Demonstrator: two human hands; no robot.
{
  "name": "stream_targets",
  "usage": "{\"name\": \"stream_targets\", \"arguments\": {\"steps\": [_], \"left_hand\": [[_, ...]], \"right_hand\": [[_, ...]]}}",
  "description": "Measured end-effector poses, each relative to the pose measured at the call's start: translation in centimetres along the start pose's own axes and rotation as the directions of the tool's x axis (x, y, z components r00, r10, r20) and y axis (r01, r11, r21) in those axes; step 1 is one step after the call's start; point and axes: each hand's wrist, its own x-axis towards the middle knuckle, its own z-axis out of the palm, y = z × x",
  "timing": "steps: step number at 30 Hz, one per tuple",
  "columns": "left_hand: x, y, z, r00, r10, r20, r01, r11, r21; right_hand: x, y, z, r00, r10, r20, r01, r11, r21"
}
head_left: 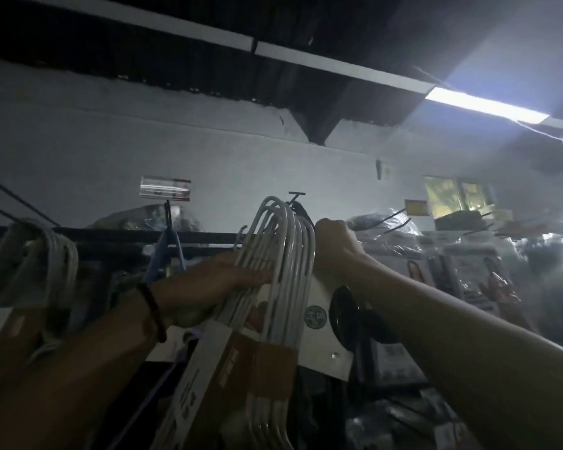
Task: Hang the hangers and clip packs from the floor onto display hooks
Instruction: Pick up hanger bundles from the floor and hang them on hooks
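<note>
Up at a dim, blurred display rack (111, 237): a pack of white hangers (273, 254), lower ends cut off by the frame, banded in brown card (267, 362), hook ends raised beside a display hook (297, 198). Held in the left hand (221, 280). Right hand (333, 237) curled behind, grasp hidden, impossible to tell on what.

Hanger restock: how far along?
Done: one white hanger bundle hangs at left. In hand: left hand steadies and right hand grips a second bundle at the black hook, not clearly seated. Left: seat it. The floor is out of view, so remaining stock can't be told.
</note>
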Motion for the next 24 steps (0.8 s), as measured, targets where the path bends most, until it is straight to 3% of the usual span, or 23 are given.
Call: {"name": "stream_targets", "arguments": {"steps": [5,10,13,20,24], "left_hand": [[4.1,2.0,0.4,0.998,-0.015,-0.066,0.021,0.995,0.098],[6.8,1.6,1.1,0.972,-0.138,-0.189,0.161,0.98,0.116],[7.4,1.5,1.5,0.959,-0.172,-0.225,0.202,0.973,0.116],[9.9,2.2,1.9,0.92,-0.122,-0.371,0.258,0.904,0.342],[11.0,1.9,1.4,0.895,-0.148,-0.422,0.273,0.928,0.253]], "right_hand": [[4.7,1.2,2.1,0.99,-0.083,-0.118,0.09,0.994,0.056],[6.1,2.5,5.5,0.996,-0.059,-0.063,0.071,0.976,0.204],[7.1,2.7,6.6,0.997,-0.062,-0.056,0.072,0.976,0.204],[9.6,2.2,6.8,0.999,-0.032,-0.012,0.034,0.914,0.404],[10.4,1.4,8.0,0.999,-0.025,0.029,0.01,0.901,0.434]]}}
